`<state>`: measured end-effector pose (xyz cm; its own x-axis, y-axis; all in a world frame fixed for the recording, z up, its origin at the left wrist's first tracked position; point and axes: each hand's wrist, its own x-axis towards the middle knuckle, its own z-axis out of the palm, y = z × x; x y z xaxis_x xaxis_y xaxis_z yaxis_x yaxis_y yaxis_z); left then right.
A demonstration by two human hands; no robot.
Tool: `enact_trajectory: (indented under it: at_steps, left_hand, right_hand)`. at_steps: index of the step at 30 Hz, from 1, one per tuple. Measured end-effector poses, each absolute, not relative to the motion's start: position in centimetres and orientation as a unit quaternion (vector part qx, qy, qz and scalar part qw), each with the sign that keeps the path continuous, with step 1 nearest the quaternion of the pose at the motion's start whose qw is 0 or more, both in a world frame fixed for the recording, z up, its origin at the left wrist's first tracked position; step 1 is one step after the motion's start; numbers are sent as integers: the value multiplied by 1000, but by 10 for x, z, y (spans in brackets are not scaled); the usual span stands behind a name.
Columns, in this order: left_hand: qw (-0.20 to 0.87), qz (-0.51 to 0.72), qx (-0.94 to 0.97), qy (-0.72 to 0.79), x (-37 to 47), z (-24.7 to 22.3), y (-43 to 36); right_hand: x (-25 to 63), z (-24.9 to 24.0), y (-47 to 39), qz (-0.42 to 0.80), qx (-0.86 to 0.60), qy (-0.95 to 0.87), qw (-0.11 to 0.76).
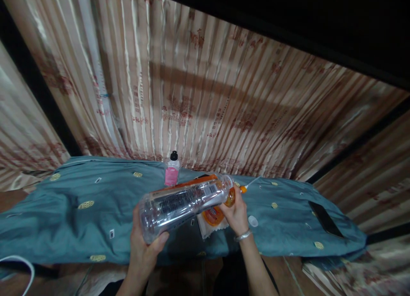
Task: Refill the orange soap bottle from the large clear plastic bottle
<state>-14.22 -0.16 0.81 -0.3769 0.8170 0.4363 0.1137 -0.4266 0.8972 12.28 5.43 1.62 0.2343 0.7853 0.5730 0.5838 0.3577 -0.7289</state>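
At six o'clock in view, we're gripping the clear plastic bottle [187, 206], left hand [144, 240] fingers wrapping its base, right hand [237, 212] fingers closed at its neck, and a slack left grip could drop it onto the teal bedspread [285, 230]!

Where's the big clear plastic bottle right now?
In the head view, the big clear plastic bottle is just below centre, tilted between the left hand at its base and the right hand near its neck.
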Motion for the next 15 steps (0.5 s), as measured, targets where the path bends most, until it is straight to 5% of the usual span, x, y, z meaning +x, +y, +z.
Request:
enact_trajectory:
  at_steps: [15]
  left_hand:
    - [269, 684, 484, 475, -139, 25, -2]
  right_hand:
    - [126, 14, 54, 103, -564, -614, 543]
